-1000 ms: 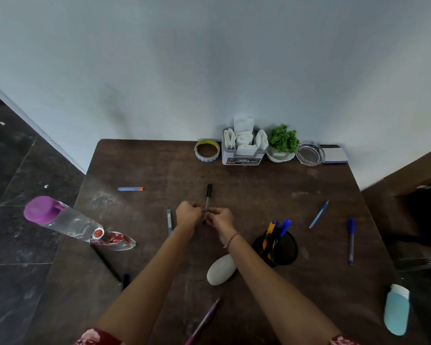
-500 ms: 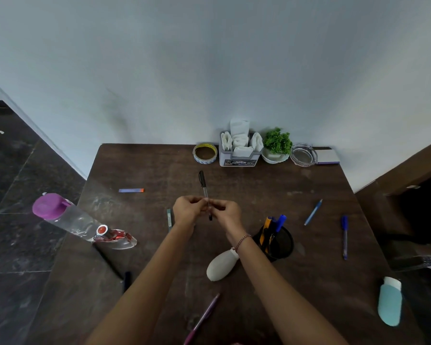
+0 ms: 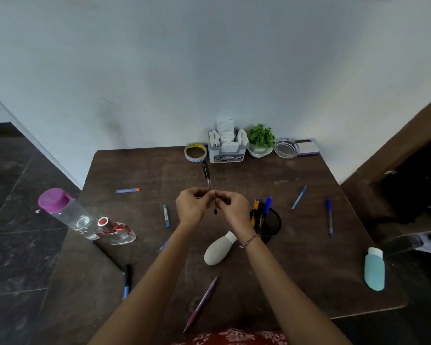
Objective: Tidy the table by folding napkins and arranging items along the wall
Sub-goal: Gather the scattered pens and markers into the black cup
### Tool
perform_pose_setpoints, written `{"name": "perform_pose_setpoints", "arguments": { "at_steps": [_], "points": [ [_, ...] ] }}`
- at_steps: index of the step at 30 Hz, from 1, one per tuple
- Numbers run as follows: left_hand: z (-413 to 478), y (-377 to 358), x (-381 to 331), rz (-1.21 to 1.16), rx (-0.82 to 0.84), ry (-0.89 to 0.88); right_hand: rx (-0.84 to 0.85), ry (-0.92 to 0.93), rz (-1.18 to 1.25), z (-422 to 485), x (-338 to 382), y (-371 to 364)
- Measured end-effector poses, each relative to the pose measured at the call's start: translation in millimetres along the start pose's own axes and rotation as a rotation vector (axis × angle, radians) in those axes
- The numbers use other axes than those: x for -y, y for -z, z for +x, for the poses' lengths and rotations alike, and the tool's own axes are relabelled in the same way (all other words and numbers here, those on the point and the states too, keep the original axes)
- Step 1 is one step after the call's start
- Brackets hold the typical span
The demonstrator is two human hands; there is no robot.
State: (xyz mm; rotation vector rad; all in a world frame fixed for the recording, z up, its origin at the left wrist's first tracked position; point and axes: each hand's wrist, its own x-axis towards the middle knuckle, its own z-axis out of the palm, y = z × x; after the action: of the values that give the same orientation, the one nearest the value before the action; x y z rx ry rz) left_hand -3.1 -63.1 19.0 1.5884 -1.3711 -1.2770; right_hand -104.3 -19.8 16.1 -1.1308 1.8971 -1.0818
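Head view, looking down. Two hands raised over the middle of the desk (image 3: pixel 296 270), fingertips meeting. Left hand (image 3: pixel 192 206) and right hand (image 3: pixel 232 207) both curled, both pinching one black pen (image 3: pixel 207 174) - capped end pointing at the wall, short tip poking out below the knuckles. A beaded band on the right wrist.

Lined up against the wall, left to right, five things: one tape roll (image 3: pixel 195 151), one napkin holder (image 3: pixel 227 155) packed with folded white napkins (image 3: pixel 225 125), one small green plant (image 3: pixel 260 136) in a white bowl, one glass ashtray (image 3: pixel 286 147), one notepad (image 3: pixel 308 148).

Just right of the right wrist, one black mesh cup (image 3: pixel 271 222) holding what look like three markers.

Loose on the desk, four pens lying apart:
- a light blue pen (image 3: pixel 299 197) and a dark blue pen (image 3: pixel 329 216) on the right
- a purple pen (image 3: pixel 201 303) between the forearms
- a black-and-blue pen (image 3: pixel 127 280) near the left edge

Two short sticks on the left: a blue-and-orange stick (image 3: pixel 127 190) and a teal stick (image 3: pixel 166 215). A further blue sliver beside the left forearm - too hidden to name.

Four bottles, all lying down: a purple-lidded clear bottle (image 3: pixel 65 212) overhanging the left edge, a glass bottle with red trim (image 3: pixel 115 231) touching it, a white bottle (image 3: pixel 219 247) under the right wrist, a teal bottle (image 3: pixel 374 268) at the far right.
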Motion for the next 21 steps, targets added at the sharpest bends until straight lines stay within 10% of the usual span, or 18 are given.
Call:
{"name": "perform_pose_setpoints", "arguments": {
  "at_steps": [21],
  "points": [
    [-43.9,-42.6,-18.3,0.352,0.185,-0.319,-0.233,0.126,0.096,-10.6,8.6,91.6]
  ]
}}
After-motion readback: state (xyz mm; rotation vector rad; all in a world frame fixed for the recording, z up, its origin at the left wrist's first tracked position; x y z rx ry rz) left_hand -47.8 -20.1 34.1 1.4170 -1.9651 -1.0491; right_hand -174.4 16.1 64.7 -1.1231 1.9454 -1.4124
